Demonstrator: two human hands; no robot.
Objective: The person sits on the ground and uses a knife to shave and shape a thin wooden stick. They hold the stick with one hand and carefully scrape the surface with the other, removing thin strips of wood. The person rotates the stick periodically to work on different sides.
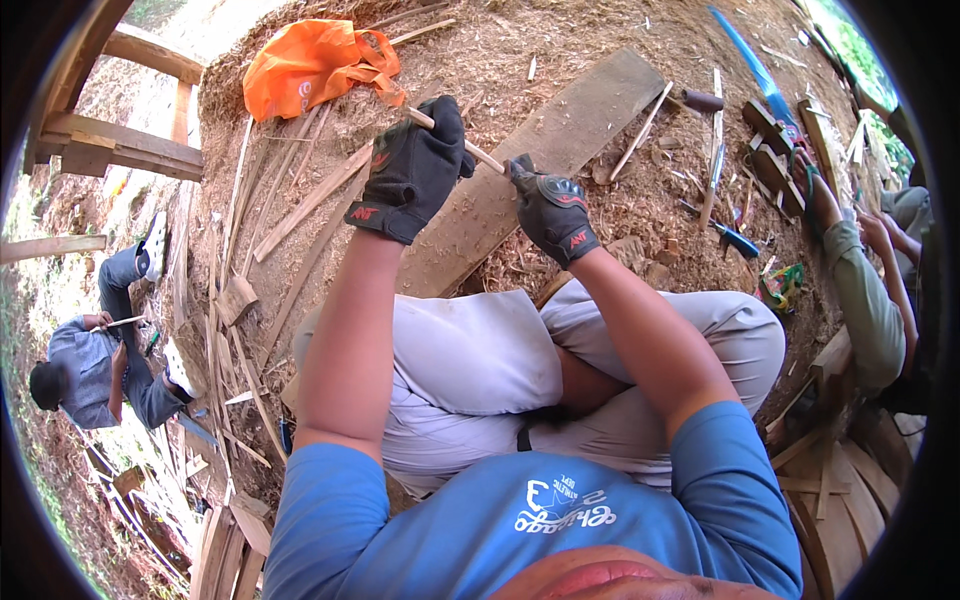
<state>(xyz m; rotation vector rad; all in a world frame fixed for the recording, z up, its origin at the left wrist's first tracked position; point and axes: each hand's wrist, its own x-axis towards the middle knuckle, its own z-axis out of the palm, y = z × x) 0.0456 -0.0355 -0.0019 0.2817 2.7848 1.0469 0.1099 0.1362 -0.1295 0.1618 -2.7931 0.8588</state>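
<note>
Above the person's crossed legs, the left hand (415,170) in a black work glove is closed around a thin wooden stick (478,152). One end of the stick comes out past the glove toward the orange bag, and the other end points to the right hand. The right hand (553,212), also in a black glove, is closed just beside that end of the stick; it seems to grip something small, but I cannot tell what it is (the glove hides it). Both hands are held over a long wooden plank (560,140), which lies on the ground at a slant and reaches toward the far side of the mound. The ground (640,200) is covered with wood shavings and chips. An orange plastic bag (315,62) lies near the far left edge of the mound, and thin wooden strips (300,210) are spread at its left side. To the right of the plank lie a blue-handled tool (738,240) and a long blue strip (755,68). Another person (100,365) sits at the left, well apart, and one more person's arm (865,290) is at the right edge.
</note>
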